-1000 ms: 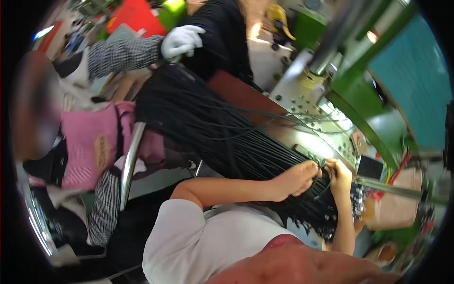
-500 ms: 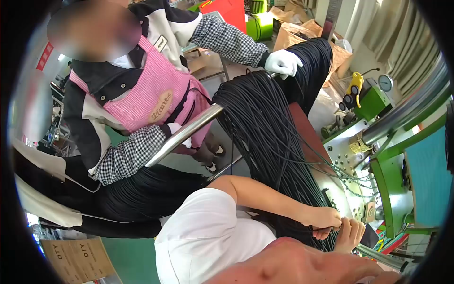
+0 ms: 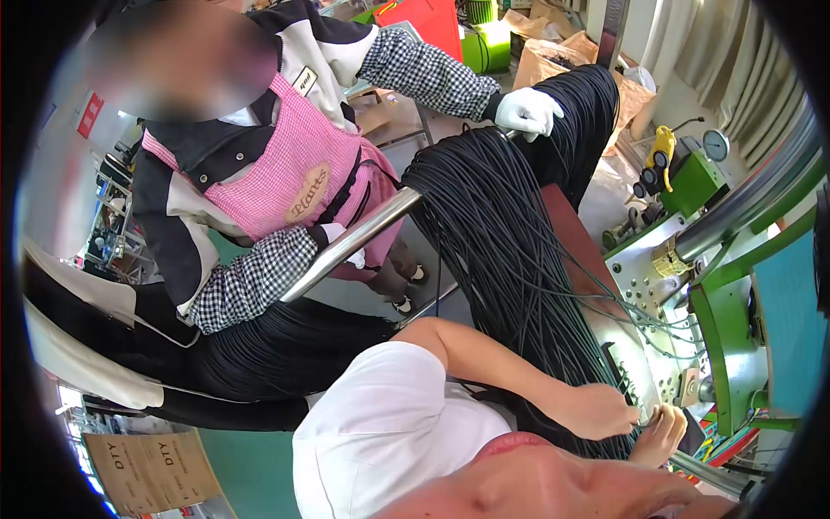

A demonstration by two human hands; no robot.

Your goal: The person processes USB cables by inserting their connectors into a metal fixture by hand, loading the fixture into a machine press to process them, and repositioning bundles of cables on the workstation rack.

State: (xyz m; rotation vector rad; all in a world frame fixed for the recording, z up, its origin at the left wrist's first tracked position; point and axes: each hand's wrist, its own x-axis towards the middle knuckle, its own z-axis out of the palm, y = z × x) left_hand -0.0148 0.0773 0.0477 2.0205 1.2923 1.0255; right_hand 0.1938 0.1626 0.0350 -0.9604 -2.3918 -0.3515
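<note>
A thick hank of black cords (image 3: 510,233) hangs over a metal bar (image 3: 359,238) and runs down towards my hands. My left hand (image 3: 598,411), at the end of a bare forearm from a white sleeve, is curled closed with its back towards the camera. Just right of it, my right hand (image 3: 661,435) has its fingers bent in a pinch. A short dark strand, apparently cord, shows between the two hands; its ends are hidden by my fingers. My own face covers the bottom and hides my right arm.
A co-worker in a pink checked apron (image 3: 303,173) stands across the bar, one white-gloved hand (image 3: 529,112) on its far end. More black cords (image 3: 285,346) hang at left. A green machine (image 3: 722,346) with a gauge stands right. A cardboard box (image 3: 151,471) sits lower left.
The view has shifted, so most things sit slightly further right. My left hand has turned, showing more of its back. The co-worker's hands stay at the bar.
</note>
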